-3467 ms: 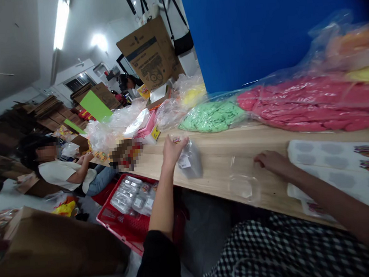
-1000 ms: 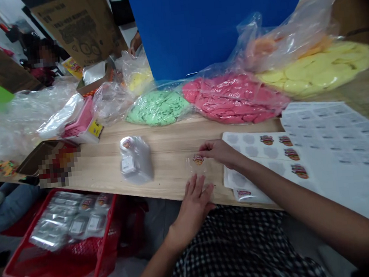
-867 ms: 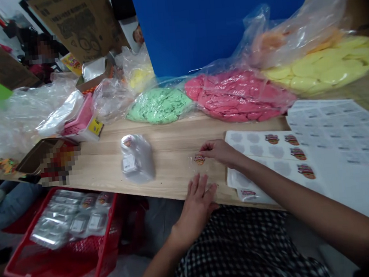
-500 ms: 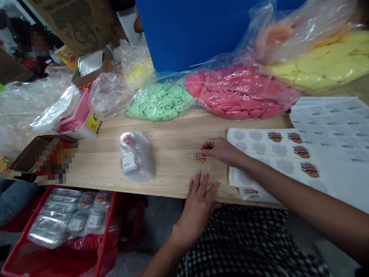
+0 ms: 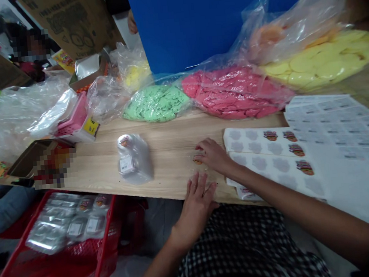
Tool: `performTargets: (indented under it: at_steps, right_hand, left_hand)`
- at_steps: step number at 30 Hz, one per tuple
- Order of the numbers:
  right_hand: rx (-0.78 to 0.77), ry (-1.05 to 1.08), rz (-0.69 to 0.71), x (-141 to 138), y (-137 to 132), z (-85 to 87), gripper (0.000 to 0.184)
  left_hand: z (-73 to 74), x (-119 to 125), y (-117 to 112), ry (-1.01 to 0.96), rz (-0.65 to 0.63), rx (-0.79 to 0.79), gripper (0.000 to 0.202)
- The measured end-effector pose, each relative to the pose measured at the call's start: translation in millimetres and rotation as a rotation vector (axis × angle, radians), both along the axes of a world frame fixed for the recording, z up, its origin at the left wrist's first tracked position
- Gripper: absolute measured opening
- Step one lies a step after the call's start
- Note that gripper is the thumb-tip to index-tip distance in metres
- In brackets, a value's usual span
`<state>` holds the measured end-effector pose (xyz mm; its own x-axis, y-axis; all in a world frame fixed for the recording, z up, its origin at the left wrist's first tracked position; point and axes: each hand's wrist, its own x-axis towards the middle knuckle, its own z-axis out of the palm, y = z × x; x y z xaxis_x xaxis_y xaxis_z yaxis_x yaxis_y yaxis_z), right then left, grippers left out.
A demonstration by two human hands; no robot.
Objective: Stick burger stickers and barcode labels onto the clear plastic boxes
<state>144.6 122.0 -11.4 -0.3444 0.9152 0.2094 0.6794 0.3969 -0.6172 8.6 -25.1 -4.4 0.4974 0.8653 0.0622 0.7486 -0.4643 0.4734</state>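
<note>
Nearest, below the table (image 5: 165, 144) edge at lower left: red basket (image 5: 63, 270) w/ sealed packs in it. L hand (image 5: 196, 202) lies flat at the near edge, fingers straight and slightly spread, palm down, gripping nothing, tips resting on the near end of a clear pouch (image 5: 203, 173). The pouch is hard to make out vs. the wood, so its outline is approx. Its long axis seems to run near-to-far, straight away from the body, between the two hands.

At its far end sits a small sticker (image 5: 196, 159). R hand (image 5: 212, 155) comes in from the right, fingers curled down, tips on or just beside the sticker; it looks like pressing, not pinching, nothing held. So L hand is on the near end, R hand on the far end, w/ R the one at the sticker.

Just right of R hand: sticker sheet (image 5: 263, 149), mostly peeled. Left, well apart: finished pack (image 5: 134, 160). Farther back: green bag (image 5: 157, 103), pink bag (image 5: 235, 93), yellow bag (image 5: 326, 59), then blue panel (image 5: 200, 20).
</note>
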Motion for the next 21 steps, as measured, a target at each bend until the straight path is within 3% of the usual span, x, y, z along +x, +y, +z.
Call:
performTargets:
  at_steps: [3,6,10,13,15,17,21]
  right_hand:
    - [0.109,0.042,-0.1,8.2,-3.0,4.4,0.014]
    - [0.154,0.059,-0.153,39.0,-14.7,21.2,0.014]
    - [0.262,0.04,-0.307,115.2,-51.8,36.1,0.024]
    - [0.268,-0.01,-0.459,182.5,-87.9,27.5,0.028]
    - [0.213,-0.05,-0.549,220.1,-108.4,14.9,0.032]
    - [0.133,-0.056,-0.595,245.1,-123.2,1.9,0.038]
    - [-0.031,0.064,-0.574,257.0,-136.7,-13.3,0.045]
  left_hand:
    - [-2.4,-2.0,2.7,0.012,-0.017,0.019,0.053]
    - [-6.9,-6.9,8.5,0.038,-0.036,0.055,0.051]
    - [-4.8,-10.4,19.0,0.058,-0.022,0.154,0.053]
    - [8.8,2.6,20.4,-0.014,0.056,0.277,0.054]
    - [21.1,24.8,19.7,-0.168,0.079,0.286,0.043]
    - [32.8,58.7,23.4,-0.371,0.096,0.145,0.036]
    - [48.1,147.8,56.7,-0.781,0.227,-0.444,0.046]
